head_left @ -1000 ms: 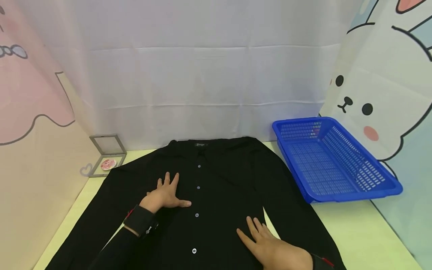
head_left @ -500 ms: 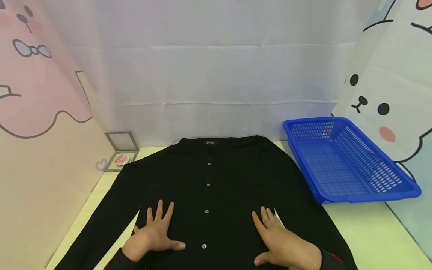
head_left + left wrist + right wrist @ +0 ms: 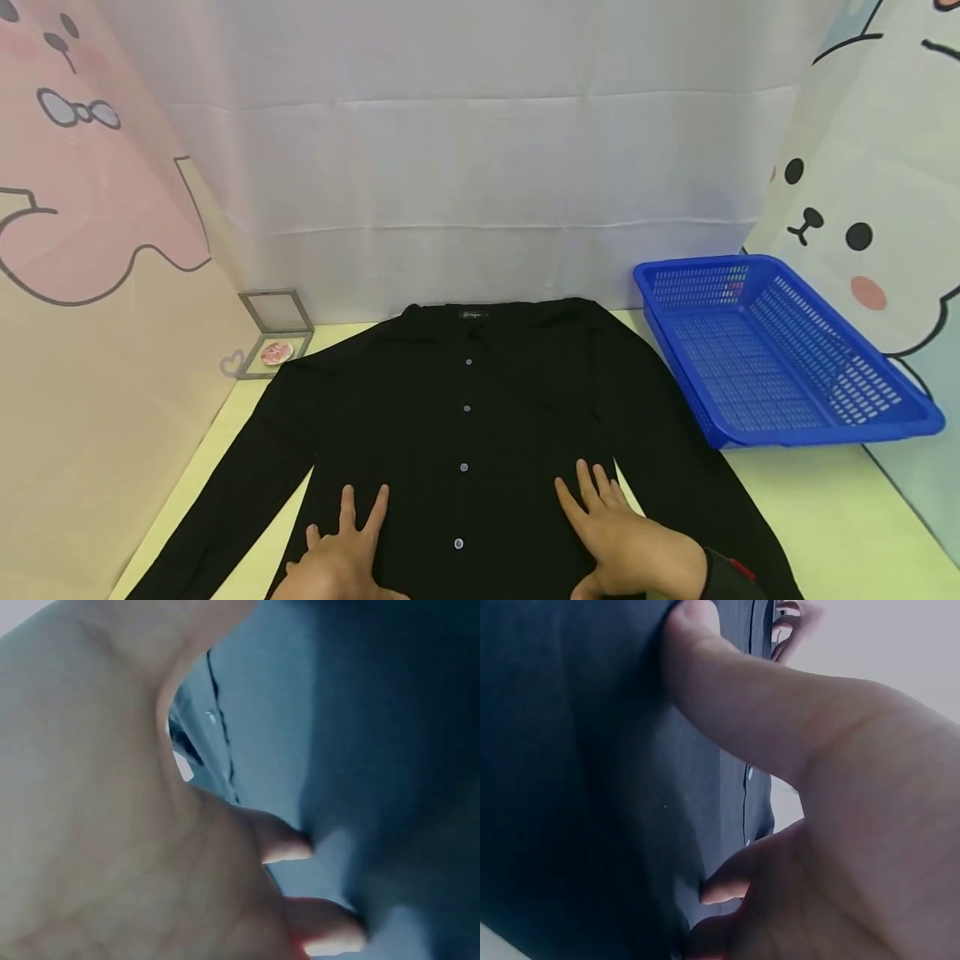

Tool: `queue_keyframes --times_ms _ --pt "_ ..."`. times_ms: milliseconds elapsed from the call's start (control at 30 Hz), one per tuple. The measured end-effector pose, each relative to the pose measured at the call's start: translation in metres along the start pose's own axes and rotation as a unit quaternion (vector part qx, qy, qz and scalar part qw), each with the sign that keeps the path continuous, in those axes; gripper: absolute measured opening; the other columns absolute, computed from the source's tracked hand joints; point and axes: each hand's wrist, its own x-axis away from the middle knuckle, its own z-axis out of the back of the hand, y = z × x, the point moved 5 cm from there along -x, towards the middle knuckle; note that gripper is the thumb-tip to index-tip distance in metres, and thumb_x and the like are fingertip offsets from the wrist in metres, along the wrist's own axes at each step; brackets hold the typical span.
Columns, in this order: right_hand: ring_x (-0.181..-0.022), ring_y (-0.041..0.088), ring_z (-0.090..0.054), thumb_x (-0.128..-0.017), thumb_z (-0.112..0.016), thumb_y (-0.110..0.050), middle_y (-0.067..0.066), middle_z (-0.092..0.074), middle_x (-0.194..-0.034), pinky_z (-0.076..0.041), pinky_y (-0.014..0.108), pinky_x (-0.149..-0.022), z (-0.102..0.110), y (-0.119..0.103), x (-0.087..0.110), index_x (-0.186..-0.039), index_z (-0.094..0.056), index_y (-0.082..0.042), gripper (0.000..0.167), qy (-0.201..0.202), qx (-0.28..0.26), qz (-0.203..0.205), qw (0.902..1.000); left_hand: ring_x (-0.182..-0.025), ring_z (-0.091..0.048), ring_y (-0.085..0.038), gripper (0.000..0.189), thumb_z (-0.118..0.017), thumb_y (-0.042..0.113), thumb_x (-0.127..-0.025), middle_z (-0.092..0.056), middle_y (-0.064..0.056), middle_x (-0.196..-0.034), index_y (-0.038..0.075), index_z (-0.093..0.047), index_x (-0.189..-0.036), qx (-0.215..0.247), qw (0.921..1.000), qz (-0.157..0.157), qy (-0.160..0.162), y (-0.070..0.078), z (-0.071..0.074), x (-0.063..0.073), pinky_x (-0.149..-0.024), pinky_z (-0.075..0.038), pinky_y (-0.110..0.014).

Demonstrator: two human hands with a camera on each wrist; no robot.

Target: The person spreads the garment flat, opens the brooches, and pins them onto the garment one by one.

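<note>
A black buttoned shirt (image 3: 517, 392) lies spread flat, its collar toward the back wall and its sleeves out to both sides. My left hand (image 3: 337, 550) rests on the shirt's lower left front with fingers spread. On the lower right front, beside the gap next to the sleeve, my right hand (image 3: 626, 537) touches the cloth with its fingers spread. In the left wrist view, the fingertips (image 3: 330, 926) meet the dark fabric. The right wrist view has the thumb (image 3: 697, 645) and fingertips against the shirt. The lower hem is out of the head view.
A blue plastic basket (image 3: 750, 437) stands at the right, close to the right sleeve. At the back left sits a small grey-framed open case (image 3: 277, 312) with a pink round item (image 3: 277, 353). Pale yellow tabletop (image 3: 817, 492) shows around the shirt. Printed curtains (image 3: 480, 167) enclose the sides and back.
My left hand has slid down the shirt toward the near edge. The right hand has stayed on the lower right front with little movement. The head view has turned slightly left.
</note>
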Motion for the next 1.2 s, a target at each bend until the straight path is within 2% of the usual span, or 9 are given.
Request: queue_keyframes --times_ms 267,367,467,567,767,900,967,1067,1200 --pt "-0.156 0.051 -0.01 -0.071 -0.089 -0.055 0.026 -0.007 -0.171 -0.025 0.062 -0.123 0.004 -0.008 0.002 -0.164 -0.026 -0.012 0.12 0.0 0.022 -0.002 0.9998 -0.113 -0.051 -0.073 0.146 -0.096 0.071 -0.041 -0.032 -0.042 -0.154 0.018 -0.03 -0.16 -0.033 0.9994 0.009 0.011 0.005 0.006 0.004 -0.091 -0.035 -0.088" --pt "-0.154 0.048 -0.022 -0.073 -0.09 -0.05 0.024 -0.019 -0.169 -0.031 0.061 -0.12 0.019 -0.011 0.001 -0.16 -0.037 -0.012 0.108 -0.006 0.02 -0.005 0.9998 -0.113 -0.056 -0.067 0.13 -0.095 0.066 -0.051 -0.037 -0.043 -0.152 0.006 -0.043 -0.153 -0.029 0.9993 -0.022 0.003 0.013 0.022 0.009 -0.091 -0.044 -0.079" --pt "-0.15 0.042 -0.037 -0.078 -0.089 -0.045 0.02 -0.035 -0.163 -0.038 0.059 -0.116 0.044 -0.015 -0.005 -0.155 -0.046 -0.013 0.094 -0.004 0.002 -0.002 1.0 -0.12 -0.055 -0.064 0.107 -0.093 0.057 -0.066 -0.034 -0.041 -0.155 -0.001 -0.052 -0.146 -0.008 0.9968 -0.079 -0.012 0.024 0.048 0.009 -0.095 -0.046 -0.073" --pt "-0.146 0.038 -0.043 -0.085 -0.085 -0.042 0.018 -0.041 -0.16 -0.04 0.058 -0.115 0.069 -0.019 -0.017 -0.154 -0.047 -0.012 0.085 0.007 -0.018 0.022 0.9996 -0.134 -0.044 -0.062 0.096 -0.089 0.05 -0.075 -0.026 -0.034 -0.163 0.004 -0.05 -0.15 0.017 0.9915 -0.127 -0.024 0.035 0.067 0.003 -0.103 -0.041 -0.073" --pt "-0.146 0.043 -0.041 -0.092 -0.079 -0.038 0.024 -0.039 -0.16 -0.038 0.06 -0.116 0.102 -0.022 -0.054 -0.154 -0.045 -0.005 0.078 0.056 -0.014 0.073 0.9956 -0.15 -0.028 -0.054 0.096 -0.086 0.046 -0.082 -0.019 -0.024 -0.169 0.014 -0.039 -0.159 0.024 0.9783 -0.202 -0.038 0.064 0.073 -0.004 -0.112 -0.037 -0.069" --pt "-0.145 0.042 -0.042 -0.089 -0.081 -0.041 0.024 -0.042 -0.158 -0.039 0.058 -0.116 0.12 -0.015 -0.086 -0.154 -0.044 -0.005 0.083 0.075 0.01 0.055 0.9956 -0.154 -0.029 -0.04 0.09 -0.079 0.05 -0.088 -0.02 -0.015 -0.171 0.022 -0.035 -0.161 0.004 0.9565 -0.28 -0.083 0.1 0.075 0.006 -0.118 -0.036 -0.061" --pt "-0.147 0.043 -0.04 -0.089 -0.081 -0.043 0.024 -0.04 -0.16 -0.038 0.058 -0.117 0.129 -0.013 -0.103 -0.156 -0.042 -0.005 0.086 0.084 0.022 0.041 0.9954 -0.155 -0.029 -0.037 0.088 -0.077 0.052 -0.09 -0.021 -0.013 -0.171 0.024 -0.034 -0.162 -0.01 0.9495 -0.3 -0.092 0.117 0.076 0.009 -0.119 -0.035 -0.058" --pt "-0.152 0.047 -0.03 -0.091 -0.078 -0.045 0.024 -0.03 -0.166 -0.032 0.061 -0.12 0.14 -0.015 -0.132 -0.16 -0.037 -0.009 0.088 0.103 0.037 0.023 0.9937 -0.154 -0.028 -0.043 0.087 -0.076 0.053 -0.089 -0.022 -0.013 -0.171 0.027 -0.036 -0.161 -0.046 0.9552 -0.283 -0.073 0.134 0.073 0.006 -0.116 -0.038 -0.063" --pt "-0.154 0.053 -0.016 -0.092 -0.075 -0.049 0.022 -0.013 -0.171 -0.025 0.067 -0.121 0.141 -0.017 -0.168 -0.164 -0.028 -0.017 0.092 0.106 0.048 0.012 0.9931 -0.152 -0.027 -0.049 0.083 -0.077 0.056 -0.087 -0.023 -0.012 -0.171 0.035 -0.04 -0.158 -0.093 0.9583 -0.256 -0.088 0.151 0.053 0.002 -0.11 -0.041 -0.068"
